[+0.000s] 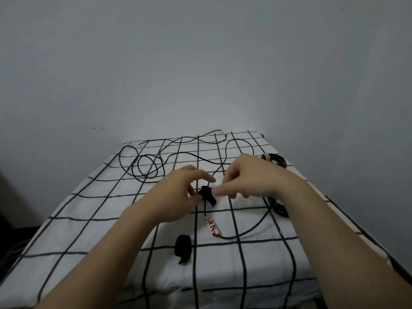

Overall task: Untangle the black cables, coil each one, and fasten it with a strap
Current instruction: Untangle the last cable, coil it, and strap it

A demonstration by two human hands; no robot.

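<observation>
Left hand and right hand meet just above the middle of the worktop, which wears a white cloth with a black grid. Both pinch one black strap: the left between thumb and curled fingers, the right by thumb and forefinger at the strap's 3 o'clock end. The strap sits on a black cable that runs towards 6 o'clock to a white-and-pink label, then curves away towards 3 o'clock under the right wrist, where a dark bundle lies partly hidden. A second strap, rolled and untouched, lies at 6 o'clock from the hands. Loose cable loops sprawl at 10 o'clock, with more strands along the far edge. A coiled cable with a pale band rests at 2 o'clock.
</observation>
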